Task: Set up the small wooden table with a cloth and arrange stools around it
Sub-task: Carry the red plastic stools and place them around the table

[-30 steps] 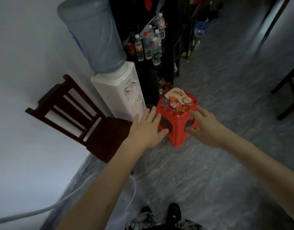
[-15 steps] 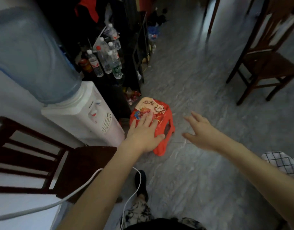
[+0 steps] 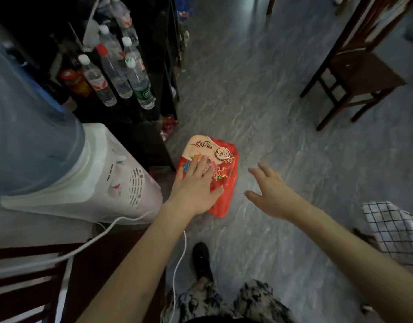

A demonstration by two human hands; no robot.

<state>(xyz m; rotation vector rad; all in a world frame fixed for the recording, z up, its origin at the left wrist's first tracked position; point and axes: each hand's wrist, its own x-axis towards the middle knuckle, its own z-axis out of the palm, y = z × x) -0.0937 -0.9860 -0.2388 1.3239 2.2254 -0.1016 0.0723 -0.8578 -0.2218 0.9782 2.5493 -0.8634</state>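
Head view, near to far: a black shoe point(image 3: 202, 259) stands on the grey marbled floor point(image 3: 259, 101) at bottom centre. At mid-frame the left hand point(image 3: 194, 187) lies flat, fingers straight, on the small red plastic stool with a flowered top point(image 3: 220, 159). Just right of it, the right hand point(image 3: 270, 192) hovers spread, holding nothing. A white water dispenser point(image 3: 100, 178) stands at left, a dark wooden chair point(image 3: 359, 71) at upper right.

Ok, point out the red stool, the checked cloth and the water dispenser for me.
red stool point(image 3: 224, 157): head view, printed seat top.
checked cloth point(image 3: 396, 231): head view, middle of the visible fabric at the right edge.
water dispenser point(image 3: 112, 180): head view, white front by the taps.
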